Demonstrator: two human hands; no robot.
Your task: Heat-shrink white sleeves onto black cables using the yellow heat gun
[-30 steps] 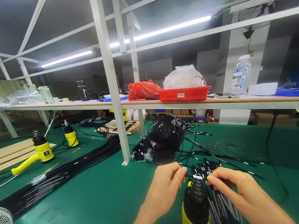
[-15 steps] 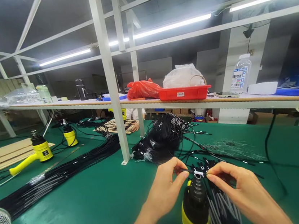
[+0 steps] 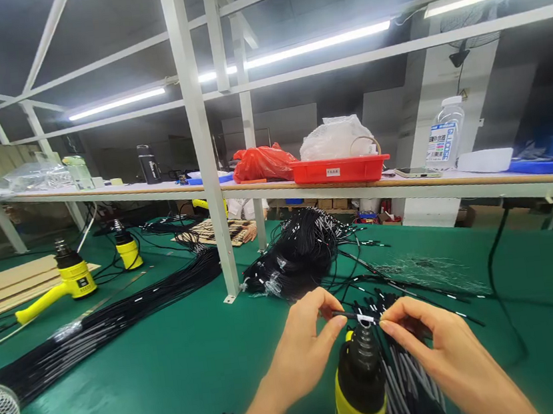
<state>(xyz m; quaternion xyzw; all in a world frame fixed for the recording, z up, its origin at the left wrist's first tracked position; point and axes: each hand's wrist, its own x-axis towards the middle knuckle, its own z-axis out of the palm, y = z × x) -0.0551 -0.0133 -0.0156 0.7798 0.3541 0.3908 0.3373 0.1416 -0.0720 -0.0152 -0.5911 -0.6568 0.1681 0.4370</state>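
Between my two hands a black cable (image 3: 349,315) with a white sleeve (image 3: 365,318) on it is stretched level. My left hand (image 3: 306,344) pinches the cable's left part between thumb and fingers. On the other side my right hand (image 3: 437,342) pinches it just right of the white sleeve. Right below the sleeve stands a yellow and black heat gun (image 3: 361,378), its coiled metal nozzle pointing up. Under and behind my right hand lies a bunch of black cables with grey sleeves (image 3: 403,379), partly hidden.
A large bundle of black cables (image 3: 293,259) lies behind my hands, and a long one (image 3: 120,327) stretches to the left. Two more heat guns (image 3: 76,278) stand at the far left. A white post (image 3: 209,175) rises from the green table (image 3: 177,380). The shelf holds a red tray (image 3: 340,171).
My hands keep their pinch over the nozzle, with barely any shift of the cable. In the background, a person's hand now shows by the wooden board behind the post.
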